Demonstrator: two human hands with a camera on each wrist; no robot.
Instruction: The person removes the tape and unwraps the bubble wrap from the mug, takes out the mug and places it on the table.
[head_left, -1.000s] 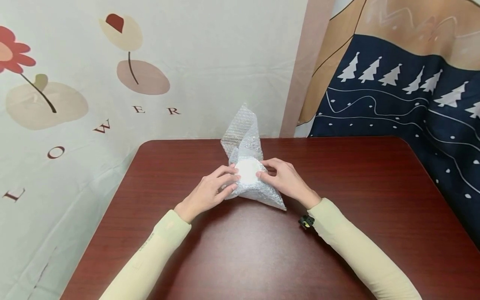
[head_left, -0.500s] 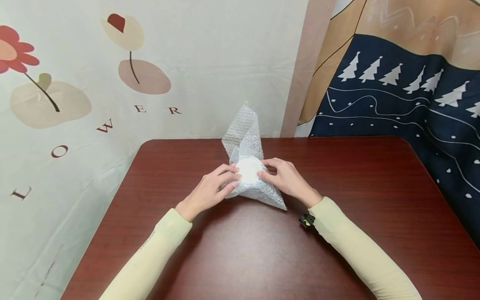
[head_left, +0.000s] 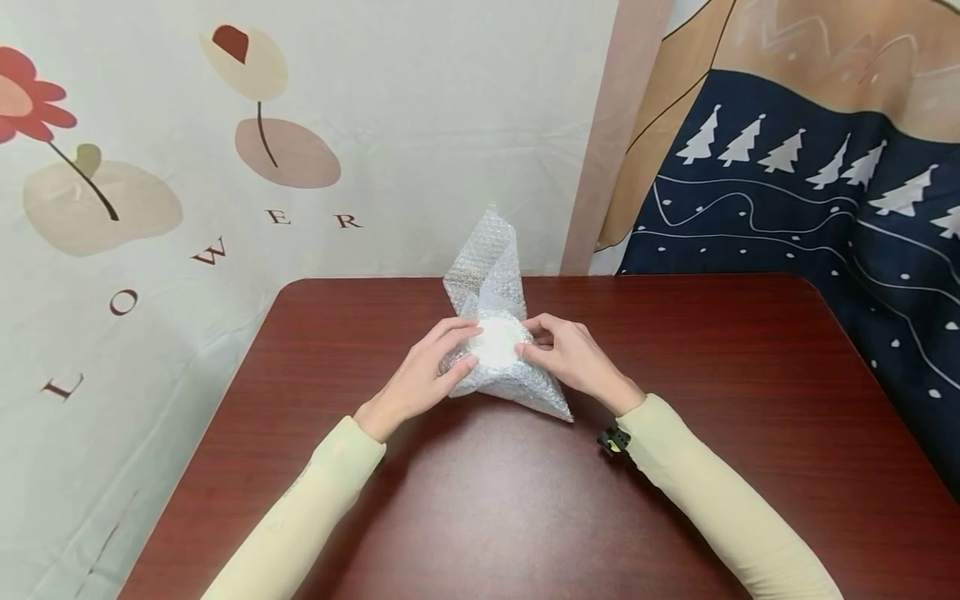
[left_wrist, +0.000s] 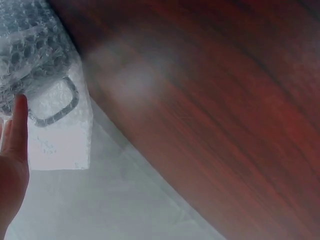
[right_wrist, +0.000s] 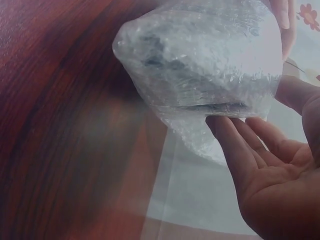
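Note:
A bundle in clear bubble wrap (head_left: 525, 392) sits on the table toward its far edge, with a loose twisted end standing up behind and a pointed corner at front right. Glare whitens its top. My left hand (head_left: 416, 371) holds its left side, thumb in front and fingers farther back. From the right, my right hand (head_left: 577, 358) grips it, thumb near the top; the right wrist view shows those fingers (right_wrist: 235, 145) against the wrap's side. Through the wrap, the left wrist view shows a dark rounded loop (left_wrist: 62, 110). What is inside is mostly hidden.
The dark red wooden table (head_left: 495, 517) has rounded far corners. A pale cloth printed with flowers and letters (head_left: 420, 125) hangs behind it, and a navy cloth with white trees (head_left: 787, 200) hangs at right. A small black device (head_left: 613, 442) is at the right cuff.
My left hand's fingers have shifted slightly up and back along the bundle, opening a wider gap from the thumb. The right hand and the bundle stay nearly still.

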